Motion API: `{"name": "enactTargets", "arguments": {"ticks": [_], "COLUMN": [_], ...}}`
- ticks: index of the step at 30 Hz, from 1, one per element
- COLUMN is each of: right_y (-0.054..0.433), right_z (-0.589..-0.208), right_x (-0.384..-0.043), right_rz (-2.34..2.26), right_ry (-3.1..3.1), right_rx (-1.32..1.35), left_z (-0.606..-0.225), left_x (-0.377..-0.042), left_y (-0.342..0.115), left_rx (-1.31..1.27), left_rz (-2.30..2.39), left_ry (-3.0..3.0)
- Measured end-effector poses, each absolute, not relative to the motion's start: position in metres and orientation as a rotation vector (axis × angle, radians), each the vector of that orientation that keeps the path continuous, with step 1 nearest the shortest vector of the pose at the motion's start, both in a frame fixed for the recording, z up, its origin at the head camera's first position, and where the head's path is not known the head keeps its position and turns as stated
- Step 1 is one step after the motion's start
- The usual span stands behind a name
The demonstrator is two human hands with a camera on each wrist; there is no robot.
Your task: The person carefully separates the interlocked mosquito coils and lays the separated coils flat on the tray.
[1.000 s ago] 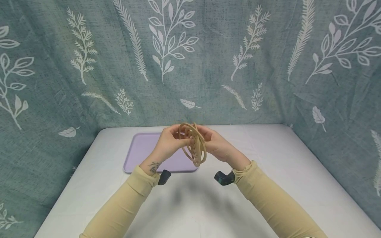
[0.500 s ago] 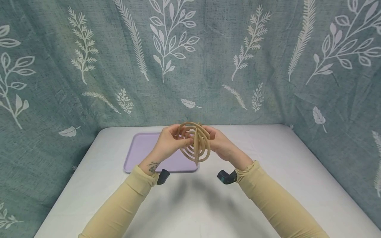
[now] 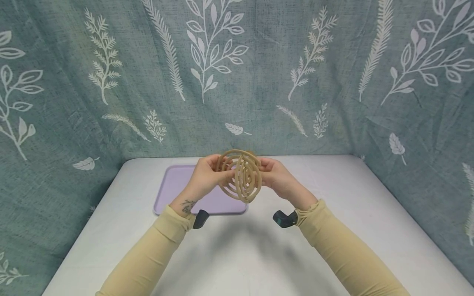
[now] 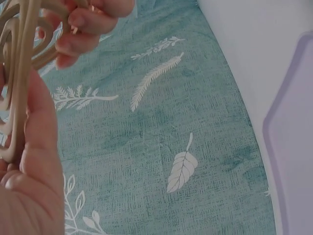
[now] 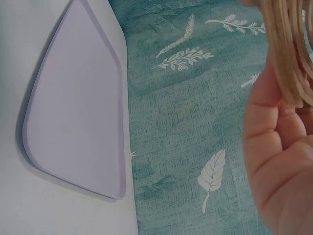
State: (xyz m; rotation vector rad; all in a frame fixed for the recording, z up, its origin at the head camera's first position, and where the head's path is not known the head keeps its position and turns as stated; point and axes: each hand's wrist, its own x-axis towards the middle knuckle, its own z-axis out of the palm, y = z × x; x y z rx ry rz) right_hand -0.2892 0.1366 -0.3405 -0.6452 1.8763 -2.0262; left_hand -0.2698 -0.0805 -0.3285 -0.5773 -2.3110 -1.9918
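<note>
Held up between both hands, in front of the tray in the head view, is a tan, wood-like openwork piece (image 3: 240,176) of concentric rings. Its rings stand at different angles around a middle edge; I cannot tell whether it is one piece or two. My left hand (image 3: 205,176) pinches its left side, thumb on the near face. On the other side, my right hand (image 3: 280,179) grips it between thumb and fingers. In the left wrist view, fingers (image 4: 93,24) curl behind the rings (image 4: 22,73). The right wrist view shows the rings (image 5: 283,54) cut off at the corner.
A lilac tray (image 3: 174,189) lies on the white table (image 3: 314,242), behind and left of the hands. Green curtain (image 3: 259,82) with white leaf prints hangs behind and at the sides. Dark wrist cameras (image 3: 285,219) sit below both wrists.
The ringed piece has turned and spread: its narrow, bunched side has come round to show more of the rings. My right hand has shifted slightly right, and my left slightly left.
</note>
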Motion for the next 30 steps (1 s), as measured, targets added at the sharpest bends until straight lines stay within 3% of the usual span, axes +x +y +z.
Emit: {"name": "enactTargets", "arguments": {"ticks": [30], "right_y": [0.154], "right_z": [-0.351], "right_x": [-0.305], "right_rz": [-2.012], "right_ry": [1.766], "right_rx": [-0.816], "left_z": [-0.322], "left_x": [-0.278], "left_y": [-0.096], "left_rx": [-0.719], "left_rz": [-2.18], "left_ry": [-2.445]}}
